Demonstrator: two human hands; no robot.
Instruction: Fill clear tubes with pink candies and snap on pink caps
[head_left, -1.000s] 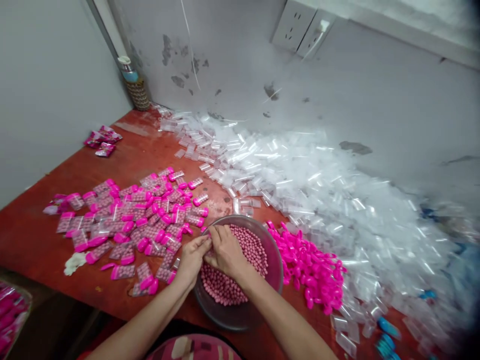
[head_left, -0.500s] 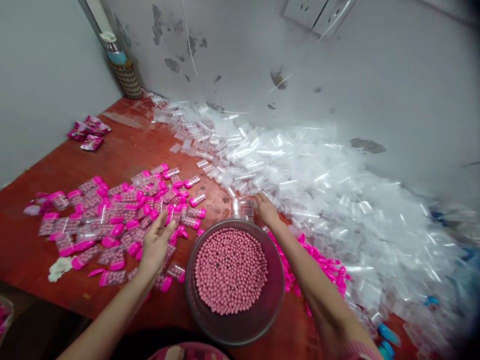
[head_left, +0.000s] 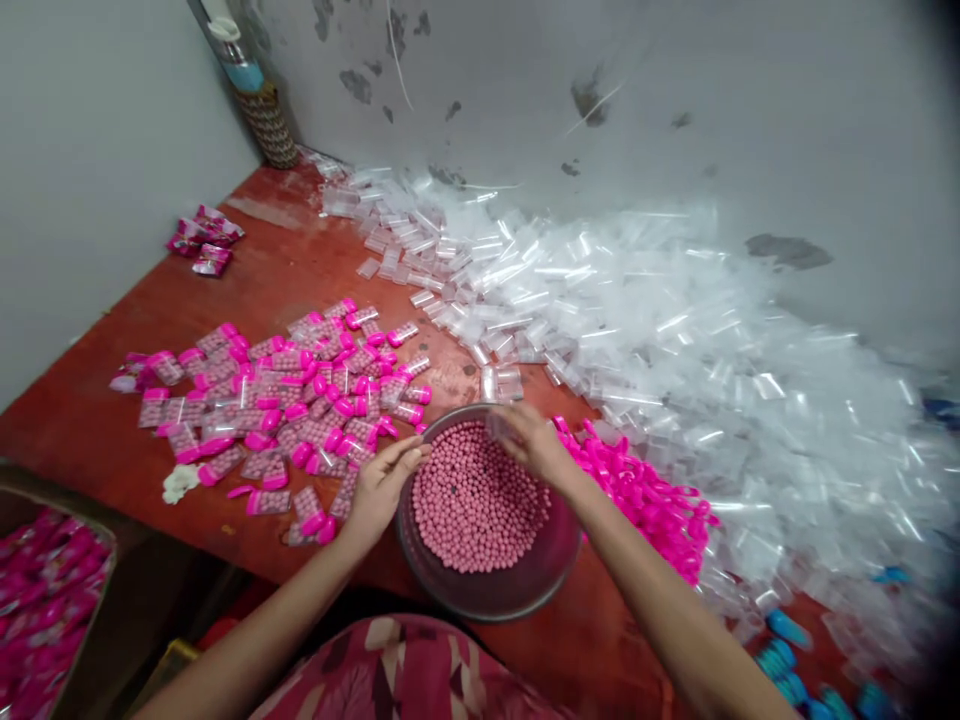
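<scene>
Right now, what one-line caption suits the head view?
Hands at a bowl of pink beads, filled containers left, loose pink caps and heaped clear containers right.

left hand (head_left: 384, 485): thumb and forefinger close together | right hand (head_left: 534, 443): blurred, fingers bent | both forearms (head_left: 274, 615): angled inward

One bowl (head_left: 510, 592); one flask (head_left: 244, 74); dozens of filled cases (head_left: 270, 501); beads (head_left: 480, 510), pink caps (head_left: 645, 500), clear cases (head_left: 652, 325) beyond counting.

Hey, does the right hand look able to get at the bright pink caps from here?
Probably yes: the right hand is over the bowl, and the bright pink caps are heaped just outside it, their top uncovered. Blur leaves unclear whether that hand already holds something.
</scene>
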